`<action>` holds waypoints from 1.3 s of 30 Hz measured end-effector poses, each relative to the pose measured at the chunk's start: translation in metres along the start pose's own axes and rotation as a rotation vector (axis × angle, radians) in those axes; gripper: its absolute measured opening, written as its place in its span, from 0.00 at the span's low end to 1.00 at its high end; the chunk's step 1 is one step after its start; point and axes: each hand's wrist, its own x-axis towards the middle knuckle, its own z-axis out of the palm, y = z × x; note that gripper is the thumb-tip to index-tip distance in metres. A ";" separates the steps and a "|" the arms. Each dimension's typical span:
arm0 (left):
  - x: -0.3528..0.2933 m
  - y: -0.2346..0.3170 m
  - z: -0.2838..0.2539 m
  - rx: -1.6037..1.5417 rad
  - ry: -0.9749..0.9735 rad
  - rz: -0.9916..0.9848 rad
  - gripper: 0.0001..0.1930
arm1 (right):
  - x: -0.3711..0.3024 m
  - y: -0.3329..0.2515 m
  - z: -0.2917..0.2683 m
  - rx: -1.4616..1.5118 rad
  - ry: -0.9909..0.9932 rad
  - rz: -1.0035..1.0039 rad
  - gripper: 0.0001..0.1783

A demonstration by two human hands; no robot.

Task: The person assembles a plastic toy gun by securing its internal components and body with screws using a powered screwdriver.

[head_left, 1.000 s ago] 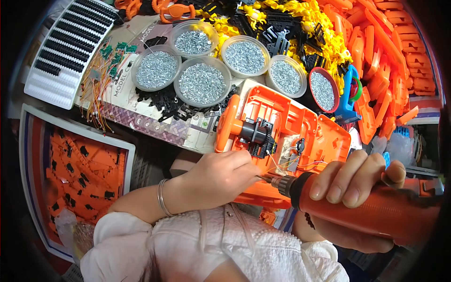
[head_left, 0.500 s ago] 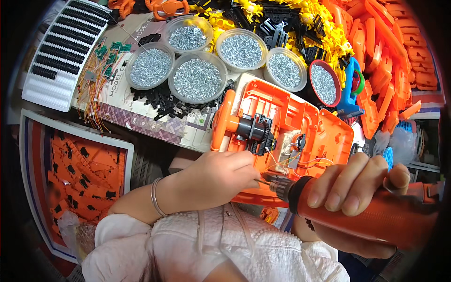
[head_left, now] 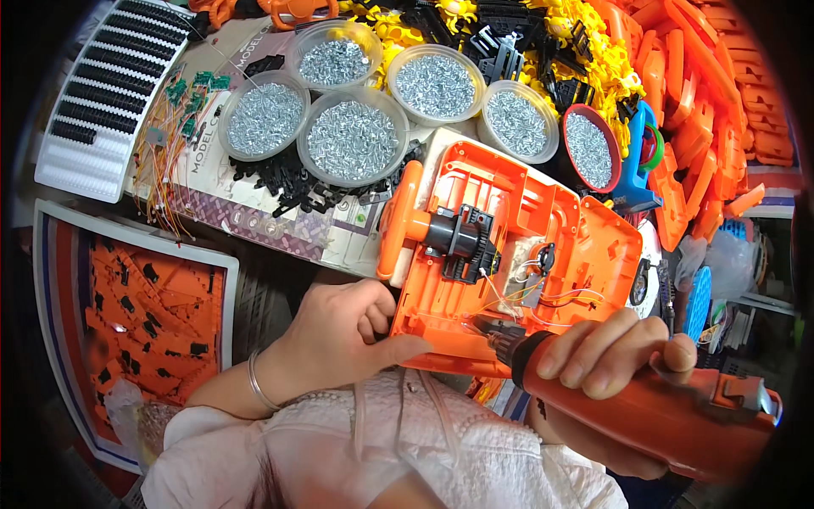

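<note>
An open orange plastic housing (head_left: 428, 335) lies in front of me, with a black gear unit (head_left: 460, 243) and thin wires inside. At its near left corner my left hand (head_left: 339, 331) is closed, fingers curled against the edge and thumb along the front rim. My right hand (head_left: 606, 352) is wrapped round a red electric screwdriver (head_left: 653, 424). The screwdriver's chuck (head_left: 506, 337) points left into the near part of the housing. Whether the bit sits on a screw is too small to tell.
Beyond the housing stand several clear tubs of screws (head_left: 352, 136) and a red tub (head_left: 589, 153). Orange parts (head_left: 691, 127) are heaped at right, yellow parts (head_left: 615, 81) behind. A tray of black parts (head_left: 110, 93) lies far left; a bin of orange pieces (head_left: 153, 314) is nearer.
My left hand has left the screwdriver's tip and moved left to the housing's corner. The screwdriver has shifted slightly left, its rear end swinging down and its chuck staying over the housing.
</note>
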 end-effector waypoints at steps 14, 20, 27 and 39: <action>0.000 -0.027 0.028 -0.489 -0.112 -0.255 0.22 | -0.009 0.026 -0.007 0.057 -0.097 0.049 0.34; 0.014 -0.009 -0.007 -0.282 -0.400 -0.281 0.18 | -0.005 0.017 -0.008 0.050 -0.027 0.097 0.45; 0.075 -0.036 -0.058 0.560 0.371 0.190 0.04 | 0.015 0.012 0.002 -0.171 0.294 0.216 0.56; 0.103 -0.044 -0.060 0.848 0.332 0.233 0.04 | 0.028 -0.005 -0.019 -0.275 0.207 0.227 0.51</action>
